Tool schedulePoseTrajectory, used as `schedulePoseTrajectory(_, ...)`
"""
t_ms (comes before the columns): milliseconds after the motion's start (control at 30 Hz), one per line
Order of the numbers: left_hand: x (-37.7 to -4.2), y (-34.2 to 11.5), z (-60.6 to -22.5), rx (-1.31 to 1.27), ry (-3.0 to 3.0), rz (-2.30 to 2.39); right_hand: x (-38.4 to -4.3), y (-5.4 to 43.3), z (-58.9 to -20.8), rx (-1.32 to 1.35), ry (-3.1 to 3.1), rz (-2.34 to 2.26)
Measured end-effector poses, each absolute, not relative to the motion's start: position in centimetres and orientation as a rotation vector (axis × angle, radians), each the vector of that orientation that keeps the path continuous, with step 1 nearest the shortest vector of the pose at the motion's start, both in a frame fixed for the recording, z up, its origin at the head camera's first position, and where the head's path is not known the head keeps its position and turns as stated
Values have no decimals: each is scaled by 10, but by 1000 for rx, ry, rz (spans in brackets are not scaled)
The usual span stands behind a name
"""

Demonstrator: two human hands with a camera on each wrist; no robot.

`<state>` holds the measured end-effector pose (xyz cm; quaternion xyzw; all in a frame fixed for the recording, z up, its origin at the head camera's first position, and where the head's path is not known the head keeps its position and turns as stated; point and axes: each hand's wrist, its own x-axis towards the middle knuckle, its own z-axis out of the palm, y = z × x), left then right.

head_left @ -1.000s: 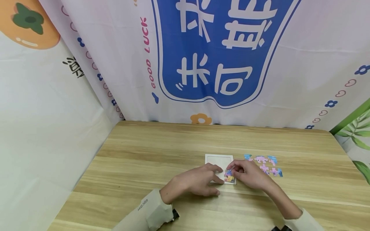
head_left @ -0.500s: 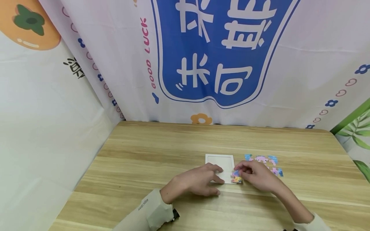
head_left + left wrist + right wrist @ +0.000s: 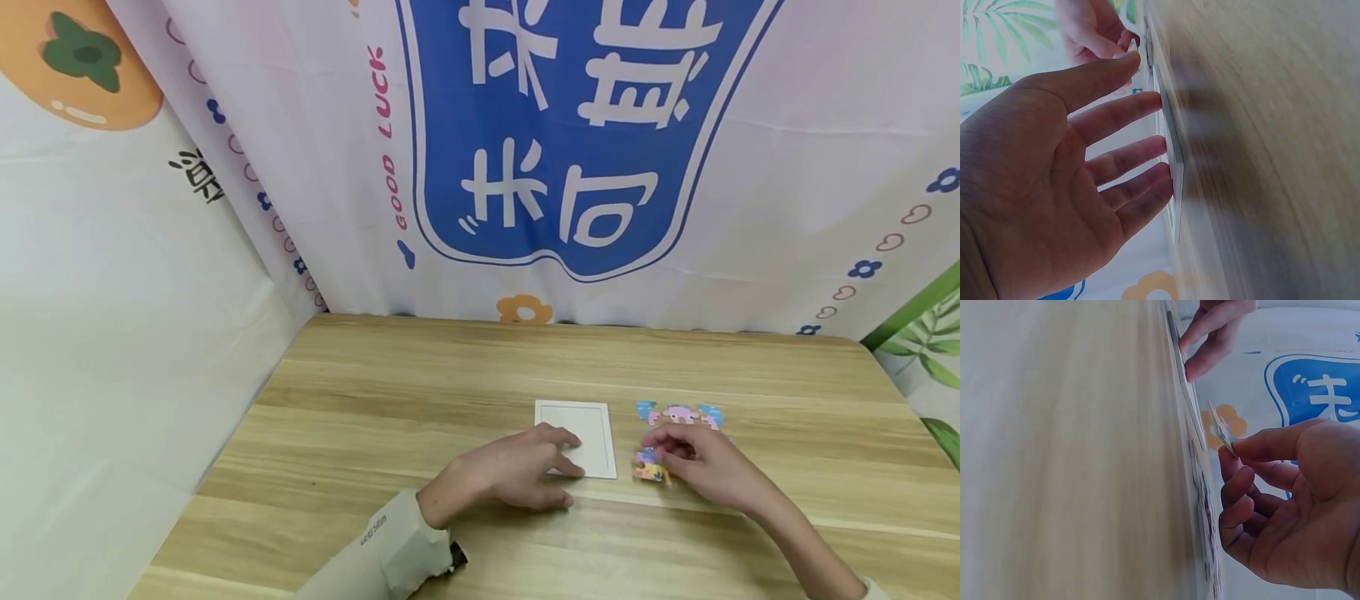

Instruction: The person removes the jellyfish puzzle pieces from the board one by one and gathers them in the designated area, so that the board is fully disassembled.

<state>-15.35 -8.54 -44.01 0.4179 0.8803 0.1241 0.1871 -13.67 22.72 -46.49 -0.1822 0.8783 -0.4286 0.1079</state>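
Note:
My right hand pinches a jigsaw puzzle piece by its edge between thumb and fingertips; purple and yellow print shows on it. In the right wrist view the piece is tilted and raised off the table. My left hand rests its extended fingertips on a white puzzle tray, whose inner panel is bare where it shows. From the left wrist view, those fingers press on the tray's face with the thumb apart from it.
Several pink and blue puzzle pieces lie to the right of the tray, partly hidden behind my right hand. All of this is on a wood-grain table. A printed curtain hangs along the table's back edge.
My right hand has carried the puzzle piece from the tray's lower right corner out to the right, toward the loose pieces. My left hand has stayed in place on the tray.

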Motion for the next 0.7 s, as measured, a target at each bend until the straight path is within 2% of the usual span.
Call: schedulePoseTrajectory(700, -152, -85, -437, 1144, 2465, 361, -124, 282, -468, -336, 2673, -1183)
